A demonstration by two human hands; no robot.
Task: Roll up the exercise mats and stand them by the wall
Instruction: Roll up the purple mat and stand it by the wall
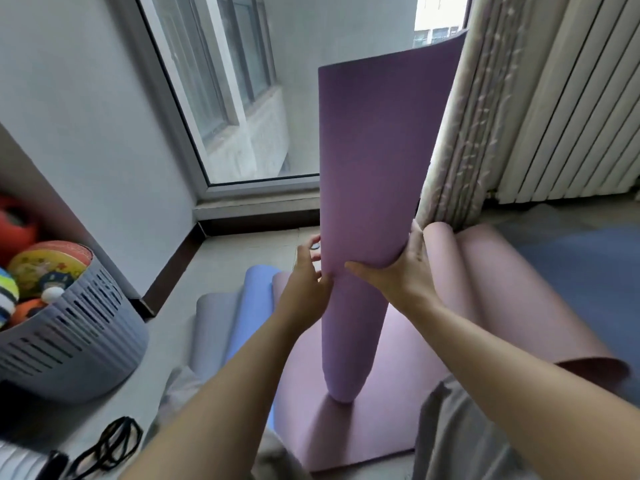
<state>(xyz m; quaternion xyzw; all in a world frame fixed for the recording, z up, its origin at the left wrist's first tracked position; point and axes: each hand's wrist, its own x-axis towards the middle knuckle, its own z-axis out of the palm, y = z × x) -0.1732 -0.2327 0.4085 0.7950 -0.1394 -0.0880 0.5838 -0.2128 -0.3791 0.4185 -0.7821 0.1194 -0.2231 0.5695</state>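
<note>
Before the window (242,98) corner, one purple mat (367,168), matte foam of fine even grain, rolled into a loose tube that stands upright, narrow at the foot and flaring wide at the top; its lower end rests on a flat mauve mat (398,410) spread on the floor; its upper edge rises beside a pale pleated curtain (467,133), contact there not discernible. Left hand (304,278): at the tube's left flank, fingers curled in and gripping the mat's edge. Right hand (405,271): thumb laid across the front of the tube, fingers wrapped round its right side, grasping it. Further mats on the floor: blue mat (256,306) and grey mat (211,323), smooth, lying side by side left of the mauve one; pink mat (485,289), its far end curled into a soft roll just beside the curtain's foot; dark blue mat (588,271), flat, at the right. Radiator (571,116): white, ribbed vertical fins, right of the curtain. Basket (69,341): grey plastic, round, walls pierced with horizontal slots, holding several coloured balls (48,265). Bands (107,445): thin black loops, lying tangled on the floor near the basket. Wall (69,98): plain pale surface with dark skirting (173,268) along its foot.
</note>
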